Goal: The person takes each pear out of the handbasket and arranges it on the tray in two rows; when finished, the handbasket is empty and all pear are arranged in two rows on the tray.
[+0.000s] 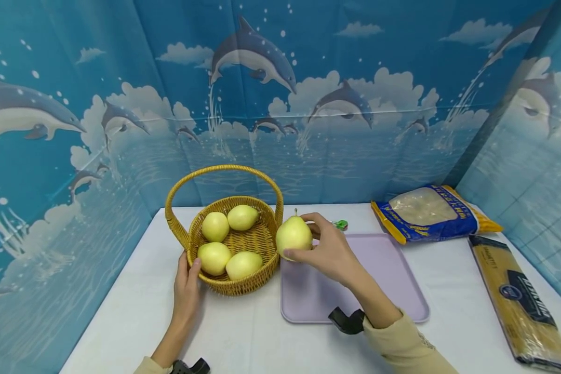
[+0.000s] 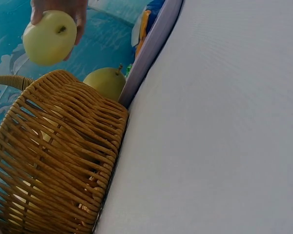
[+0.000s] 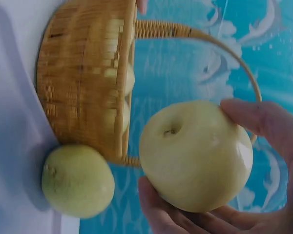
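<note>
My right hand (image 1: 329,252) holds a pale yellow-green pear (image 1: 293,239) between thumb and fingers, raised beside the basket's right rim. The wicker basket (image 1: 243,286), with a tall arched handle, has several pears (image 1: 244,266) in it. At the basket's left side, my left hand (image 1: 187,285) grips the rim, thumb near the top edge; in the left wrist view that hand is almost wholly out of frame. Another pear (image 3: 78,180) sits on the lilac tray (image 1: 355,306) close to the basket; in the head view the held pear and right hand largely hide it.
Behind the tray's right corner lies a blue and yellow bag (image 1: 430,215). A long pack of spaghetti (image 1: 519,301) lies at the table's right side. A small green object (image 1: 340,225) shows at the tray's back edge. A dolphin-print curtain (image 1: 308,156) encloses the white table.
</note>
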The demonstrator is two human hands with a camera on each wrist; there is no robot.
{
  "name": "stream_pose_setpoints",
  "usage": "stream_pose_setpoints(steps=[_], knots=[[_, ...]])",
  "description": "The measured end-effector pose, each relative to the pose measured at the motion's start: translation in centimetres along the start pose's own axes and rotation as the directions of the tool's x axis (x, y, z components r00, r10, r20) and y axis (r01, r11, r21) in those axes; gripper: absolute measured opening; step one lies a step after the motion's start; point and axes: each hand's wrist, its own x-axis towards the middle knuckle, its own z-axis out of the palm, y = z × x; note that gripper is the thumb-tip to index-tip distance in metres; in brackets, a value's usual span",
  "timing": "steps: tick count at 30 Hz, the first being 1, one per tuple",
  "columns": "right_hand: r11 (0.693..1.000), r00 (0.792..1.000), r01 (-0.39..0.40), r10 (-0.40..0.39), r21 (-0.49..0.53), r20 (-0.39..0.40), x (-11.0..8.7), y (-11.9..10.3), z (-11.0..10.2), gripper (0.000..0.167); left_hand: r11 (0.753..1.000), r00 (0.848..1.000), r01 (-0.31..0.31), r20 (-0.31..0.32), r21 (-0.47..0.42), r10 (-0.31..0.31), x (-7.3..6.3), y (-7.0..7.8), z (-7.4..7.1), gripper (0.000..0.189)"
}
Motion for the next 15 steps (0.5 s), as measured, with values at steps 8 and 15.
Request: stream_pose_setpoints(steps=[8,15], knots=[[0.993,0.995,-0.096,0.093,-0.071,-0.036,1.4,2.6,-3.4,0.085,1.000,1.000,0.013,0.002,0.012,-0.013,-0.1,0.0,0.0,0.058],[0.966,0.969,-0.245,0.241,-0.085,-0.051,2.3,5.0,-5.4,0.088,1.000,1.000,0.023,0.005,0.019,-0.023,0.1,-0.2,0.1,0.059]])
